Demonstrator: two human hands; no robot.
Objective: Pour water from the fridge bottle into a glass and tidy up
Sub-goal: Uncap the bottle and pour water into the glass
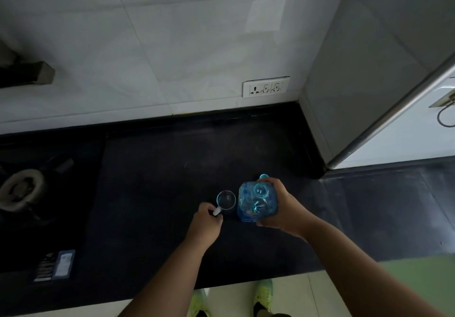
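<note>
Dark stone surface [152, 169] runs below a white tiled wall, with a stove burner [21, 189] at far left and the fridge [369, 82] at right. Near the front edge the left hand [206, 225] pinches the handle of the glass [226, 200], which stands upright just left of the blue bottle [256, 202]. The right hand [283, 205] wraps that uncapped, upright bottle from its right side; whether water is in the glass I cannot tell, so pouring seems just done or about to start, with capping and tidying left.

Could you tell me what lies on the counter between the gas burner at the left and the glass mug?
Nothing: the head view shows only bare black counter between the gas burner and the glass mug.
</note>
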